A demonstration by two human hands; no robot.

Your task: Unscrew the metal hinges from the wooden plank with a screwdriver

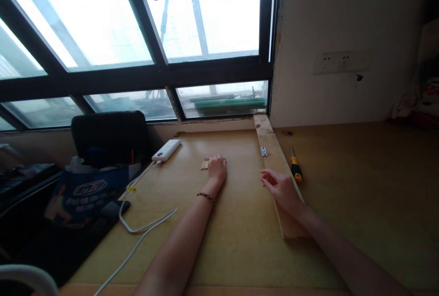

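White curved tube (26, 272) seen nearest, lower left. Left hand (216, 168) curled on table (236, 213), against small wooden piece (205, 164); grip cannot be told. Right hand (279, 187), well apart, held over board (273, 152), fingertips bunched; contents hidden. Metal piece (263, 151) laid on board; screwdriver (295, 170) placed just beside.

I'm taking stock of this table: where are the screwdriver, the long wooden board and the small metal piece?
Screwdriver (295, 167): head view, on its handle.
Wooden board (276, 155): head view, on its bare upper face.
Small metal piece (264, 151): head view, on its middle.
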